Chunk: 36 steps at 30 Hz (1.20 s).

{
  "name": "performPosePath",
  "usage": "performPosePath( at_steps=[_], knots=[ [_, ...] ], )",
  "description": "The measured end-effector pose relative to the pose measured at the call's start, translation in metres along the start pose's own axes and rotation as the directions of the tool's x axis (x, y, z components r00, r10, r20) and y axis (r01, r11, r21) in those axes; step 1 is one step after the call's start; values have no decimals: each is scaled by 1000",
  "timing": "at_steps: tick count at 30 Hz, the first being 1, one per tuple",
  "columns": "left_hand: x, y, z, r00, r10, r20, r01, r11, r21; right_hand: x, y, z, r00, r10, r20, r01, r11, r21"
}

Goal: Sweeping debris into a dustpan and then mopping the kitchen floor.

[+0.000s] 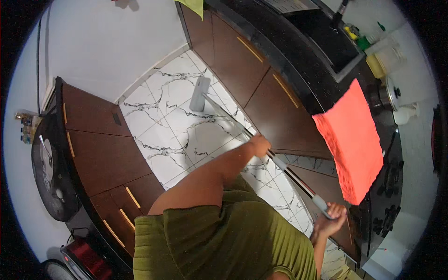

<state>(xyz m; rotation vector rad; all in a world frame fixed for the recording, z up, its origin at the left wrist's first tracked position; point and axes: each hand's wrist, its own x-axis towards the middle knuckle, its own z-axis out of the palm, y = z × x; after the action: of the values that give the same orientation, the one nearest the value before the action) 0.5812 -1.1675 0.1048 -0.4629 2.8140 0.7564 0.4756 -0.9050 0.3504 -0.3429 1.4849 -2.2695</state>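
Observation:
A flat mop with a grey head rests on the white marble-patterned tile floor. Its metal pole runs diagonally down to the right, towards my body. My left hand is wrapped around the middle of the pole. Near the top end, my right hand grips the pole by its grey handle. The mop head lies between the two rows of brown cabinets, short of the white wall.
Brown cabinets stand along the right under a black counter with a sink. A coral cloth hangs over that counter's edge, near a gas hob. More cabinets line the left. A white wall closes the far end.

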Motion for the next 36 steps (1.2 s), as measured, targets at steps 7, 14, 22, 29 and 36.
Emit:
performPosePath(
  at_steps=[7,14,22,29,36],
  knots=[
    [-45,-162,-53,691,-604,-396,556,795,-244,21,122,119,842,358,404,-280,929,-240],
    [-72,-218,-51,727,-685,-46,674,725,-144,37,160,175,135,942,308,-453,335,-826],
    [-56,-88,35,763,-636,112,642,767,-14,-5,112,43,334,917,217,-1,230,-973],
    [-23,202,126,911,-102,400,139,988,-64,-38,-127,-113,369,914,-167,-276,-64,-959],
    [-57,331,44,751,474,460,-106,774,-624,-77,-292,-177,628,698,-344,-213,-271,-939]
  ],
)
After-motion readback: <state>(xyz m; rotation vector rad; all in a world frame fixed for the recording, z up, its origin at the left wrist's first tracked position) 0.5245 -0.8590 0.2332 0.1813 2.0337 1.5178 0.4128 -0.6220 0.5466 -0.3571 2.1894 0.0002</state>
